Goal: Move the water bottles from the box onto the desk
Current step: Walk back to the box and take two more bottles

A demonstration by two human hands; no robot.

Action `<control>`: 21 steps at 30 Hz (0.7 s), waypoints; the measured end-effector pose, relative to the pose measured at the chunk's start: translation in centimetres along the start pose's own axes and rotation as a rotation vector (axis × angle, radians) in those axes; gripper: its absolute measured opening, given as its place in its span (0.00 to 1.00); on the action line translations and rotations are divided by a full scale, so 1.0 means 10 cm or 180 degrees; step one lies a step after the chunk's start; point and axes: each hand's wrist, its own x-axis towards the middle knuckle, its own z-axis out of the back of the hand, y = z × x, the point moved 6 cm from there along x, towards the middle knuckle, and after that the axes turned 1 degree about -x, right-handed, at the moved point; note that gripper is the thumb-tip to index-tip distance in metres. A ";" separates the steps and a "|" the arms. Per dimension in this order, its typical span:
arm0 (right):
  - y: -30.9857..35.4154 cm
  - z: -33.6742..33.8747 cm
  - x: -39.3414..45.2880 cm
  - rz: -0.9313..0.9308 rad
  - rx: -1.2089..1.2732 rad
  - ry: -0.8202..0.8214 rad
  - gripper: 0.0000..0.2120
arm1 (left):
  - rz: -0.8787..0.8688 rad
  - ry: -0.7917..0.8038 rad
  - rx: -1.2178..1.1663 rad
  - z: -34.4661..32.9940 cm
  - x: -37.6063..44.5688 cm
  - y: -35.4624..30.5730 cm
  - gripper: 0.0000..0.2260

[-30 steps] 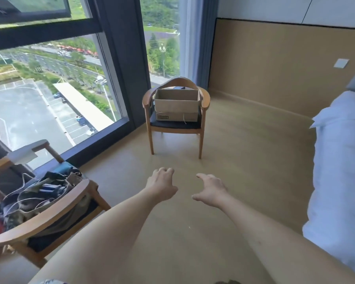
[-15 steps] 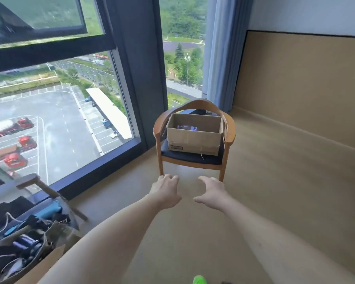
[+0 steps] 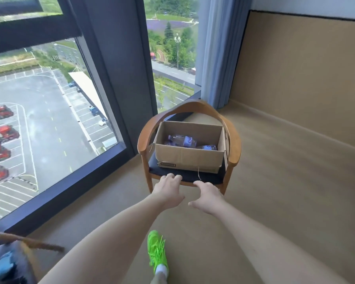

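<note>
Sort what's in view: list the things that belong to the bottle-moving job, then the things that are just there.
Part of the job:
cardboard box on the chair seat
water bottles lying inside it
left hand and right hand, both empty, reaching toward it

Just there:
wooden chair
blue curtain
green shoe
window
</note>
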 end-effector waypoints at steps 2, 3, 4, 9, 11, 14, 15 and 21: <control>0.05 0.05 0.36 -0.0120 0.0021 0.0015 0.40 | -0.0079 0.0038 -0.0070 0.08 0.42 0.08 0.27; 0.08 0.07 0.53 -0.0181 0.0021 0.0032 0.40 | -0.0123 0.0065 -0.0096 0.13 0.61 0.12 0.27; 0.12 0.10 0.70 -0.0244 0.0017 0.0058 0.40 | -0.0155 0.0092 -0.0119 0.18 0.80 0.17 0.26; 0.46 0.33 1.46 -0.0525 0.0023 0.0146 0.39 | -0.0198 0.0324 -0.0102 0.54 1.67 0.53 0.19; 0.62 0.38 1.75 -0.0560 0.0076 0.0139 0.39 | -0.0156 0.0330 -0.0146 0.71 2.01 0.73 0.19; 0.80 0.27 2.09 -0.0580 0.0044 0.0322 0.40 | -0.0061 0.0392 -0.0178 0.80 2.42 1.02 0.17; 0.85 0.21 2.18 -0.0589 0.0008 0.0418 0.40 | -0.0019 0.0446 -0.0189 0.79 2.52 1.11 0.17; 0.88 0.24 2.82 -0.0719 -0.0194 0.0586 0.39 | 0.0188 0.0793 -0.0347 0.53 2.94 1.41 0.19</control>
